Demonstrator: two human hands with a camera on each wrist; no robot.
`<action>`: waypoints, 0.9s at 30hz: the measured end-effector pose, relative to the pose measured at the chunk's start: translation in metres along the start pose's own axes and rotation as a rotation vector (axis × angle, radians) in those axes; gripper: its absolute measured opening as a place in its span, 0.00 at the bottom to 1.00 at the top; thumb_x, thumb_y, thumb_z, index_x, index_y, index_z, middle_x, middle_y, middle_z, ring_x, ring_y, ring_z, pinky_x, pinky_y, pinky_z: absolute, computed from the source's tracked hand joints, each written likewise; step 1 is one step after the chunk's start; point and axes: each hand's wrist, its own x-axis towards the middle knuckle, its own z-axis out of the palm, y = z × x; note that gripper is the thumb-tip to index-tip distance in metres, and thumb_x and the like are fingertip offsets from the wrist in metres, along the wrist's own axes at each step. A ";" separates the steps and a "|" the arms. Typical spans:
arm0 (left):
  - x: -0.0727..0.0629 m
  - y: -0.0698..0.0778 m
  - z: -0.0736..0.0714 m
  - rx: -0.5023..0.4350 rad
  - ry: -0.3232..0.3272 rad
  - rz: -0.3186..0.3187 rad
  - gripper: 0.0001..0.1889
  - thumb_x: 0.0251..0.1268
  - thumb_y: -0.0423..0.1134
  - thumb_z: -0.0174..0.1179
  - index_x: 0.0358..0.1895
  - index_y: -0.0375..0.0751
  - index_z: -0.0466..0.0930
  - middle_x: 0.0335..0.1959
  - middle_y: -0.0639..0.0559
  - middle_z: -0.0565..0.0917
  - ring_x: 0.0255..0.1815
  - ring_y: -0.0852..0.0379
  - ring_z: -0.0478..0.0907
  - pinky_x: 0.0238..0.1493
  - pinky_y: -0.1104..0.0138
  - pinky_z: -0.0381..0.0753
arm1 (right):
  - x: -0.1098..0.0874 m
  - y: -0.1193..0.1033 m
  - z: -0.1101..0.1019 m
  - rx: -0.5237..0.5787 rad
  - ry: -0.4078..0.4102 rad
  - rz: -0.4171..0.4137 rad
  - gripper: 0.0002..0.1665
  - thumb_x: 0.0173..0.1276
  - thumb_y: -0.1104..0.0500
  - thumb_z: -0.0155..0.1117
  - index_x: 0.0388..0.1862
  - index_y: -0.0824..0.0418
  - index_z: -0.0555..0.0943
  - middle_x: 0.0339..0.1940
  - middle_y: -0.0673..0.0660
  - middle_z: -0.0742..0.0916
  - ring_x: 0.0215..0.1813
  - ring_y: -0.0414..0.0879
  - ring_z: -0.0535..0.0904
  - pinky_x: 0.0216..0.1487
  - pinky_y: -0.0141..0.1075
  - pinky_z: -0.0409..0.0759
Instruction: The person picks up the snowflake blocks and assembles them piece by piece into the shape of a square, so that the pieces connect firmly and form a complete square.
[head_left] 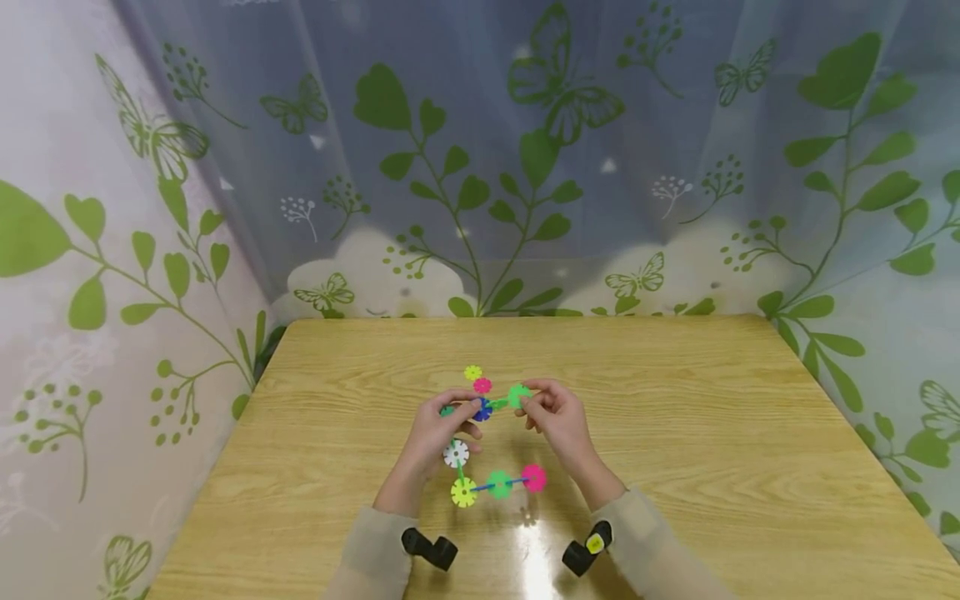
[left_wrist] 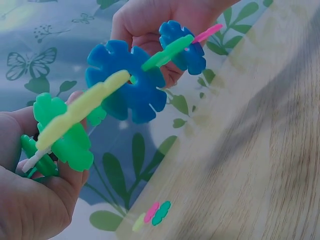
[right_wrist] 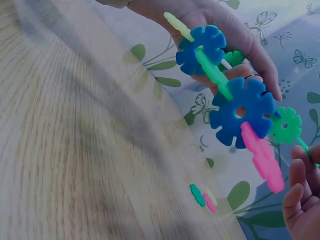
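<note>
Slotted plastic snowflake discs are joined edge to edge into a bent chain hanging between both hands. My left hand [head_left: 438, 425] pinches the chain around a blue disc [head_left: 483, 409]. A green disc [head_left: 518, 396] at the chain's other upper end is pinched by the thumb and fingers of my right hand [head_left: 558, 415]. Below the left hand the chain runs through a white disc [head_left: 456, 453] and a yellow-green disc [head_left: 463, 492], then a lower green disc [head_left: 499, 484] to a pink disc [head_left: 534, 477]. Fingers partly hide the gripped discs.
Beyond the hands, a loose yellow disc [head_left: 472, 372] and a loose pink disc [head_left: 482, 386] lie on the wooden table [head_left: 675, 400]. The right wrist view also shows a loose teal disc [right_wrist: 197, 195] beside them. A leaf-patterned curtain [head_left: 465, 167] borders the table's far edge.
</note>
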 end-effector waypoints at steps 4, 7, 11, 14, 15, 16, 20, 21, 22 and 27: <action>0.000 0.000 0.001 0.006 0.010 -0.004 0.20 0.61 0.44 0.62 0.52 0.34 0.75 0.38 0.42 0.75 0.24 0.56 0.77 0.25 0.59 0.86 | -0.002 -0.001 0.002 0.023 -0.006 -0.016 0.13 0.64 0.70 0.59 0.48 0.70 0.76 0.24 0.65 0.82 0.22 0.46 0.77 0.20 0.28 0.72; 0.000 0.001 0.003 0.019 0.005 -0.010 0.20 0.61 0.44 0.62 0.52 0.35 0.76 0.38 0.42 0.75 0.24 0.56 0.77 0.26 0.59 0.86 | -0.003 0.000 0.003 0.041 -0.029 -0.016 0.12 0.64 0.70 0.59 0.47 0.72 0.75 0.26 0.72 0.81 0.22 0.47 0.77 0.21 0.28 0.73; 0.000 0.000 0.002 0.039 -0.017 -0.005 0.18 0.63 0.43 0.61 0.52 0.36 0.75 0.38 0.43 0.76 0.23 0.57 0.76 0.25 0.58 0.86 | -0.003 0.000 0.005 0.074 -0.060 -0.017 0.13 0.65 0.69 0.59 0.46 0.75 0.73 0.31 0.77 0.80 0.23 0.45 0.78 0.22 0.28 0.76; 0.000 -0.001 0.001 0.056 -0.045 0.006 0.17 0.65 0.42 0.59 0.53 0.36 0.74 0.38 0.43 0.76 0.23 0.56 0.76 0.25 0.57 0.86 | -0.003 -0.001 0.006 0.090 -0.064 -0.013 0.12 0.65 0.70 0.59 0.45 0.75 0.72 0.32 0.78 0.80 0.23 0.44 0.78 0.23 0.29 0.77; 0.000 -0.002 0.000 0.058 -0.056 0.009 0.17 0.66 0.41 0.58 0.53 0.36 0.74 0.38 0.43 0.76 0.23 0.56 0.76 0.26 0.57 0.86 | -0.004 -0.003 0.007 0.090 -0.063 -0.012 0.12 0.65 0.70 0.59 0.45 0.75 0.73 0.33 0.79 0.80 0.23 0.44 0.79 0.23 0.29 0.77; 0.000 -0.003 0.000 0.059 -0.065 0.013 0.17 0.66 0.40 0.57 0.54 0.35 0.73 0.38 0.42 0.75 0.24 0.56 0.75 0.26 0.56 0.86 | -0.004 -0.004 0.008 0.086 -0.063 -0.017 0.12 0.64 0.71 0.59 0.45 0.75 0.73 0.33 0.79 0.80 0.23 0.45 0.79 0.23 0.29 0.77; 0.000 -0.005 -0.001 0.057 -0.080 0.013 0.18 0.68 0.38 0.55 0.57 0.32 0.70 0.39 0.42 0.75 0.25 0.55 0.75 0.28 0.54 0.85 | -0.008 -0.016 0.011 0.014 -0.078 -0.047 0.09 0.64 0.73 0.57 0.43 0.77 0.73 0.31 0.79 0.80 0.24 0.53 0.80 0.24 0.31 0.78; 0.000 -0.006 -0.002 0.055 -0.077 0.011 0.19 0.68 0.38 0.54 0.57 0.31 0.70 0.39 0.42 0.75 0.25 0.55 0.75 0.28 0.53 0.85 | -0.009 -0.019 0.012 -0.002 -0.088 -0.051 0.09 0.64 0.74 0.57 0.43 0.78 0.73 0.31 0.78 0.80 0.24 0.55 0.80 0.24 0.31 0.78; 0.000 -0.006 -0.002 0.055 -0.074 0.008 0.19 0.68 0.38 0.54 0.58 0.31 0.70 0.39 0.42 0.75 0.25 0.55 0.75 0.28 0.53 0.85 | -0.010 -0.021 0.012 -0.015 -0.097 -0.055 0.09 0.64 0.74 0.57 0.42 0.78 0.72 0.30 0.78 0.80 0.25 0.56 0.80 0.24 0.32 0.79; 0.000 -0.007 0.001 0.015 -0.059 0.003 0.19 0.66 0.40 0.57 0.55 0.33 0.72 0.39 0.42 0.75 0.26 0.55 0.76 0.31 0.52 0.85 | -0.008 -0.020 0.009 -0.001 -0.101 -0.015 0.10 0.65 0.72 0.56 0.44 0.75 0.73 0.31 0.76 0.82 0.25 0.54 0.80 0.26 0.33 0.80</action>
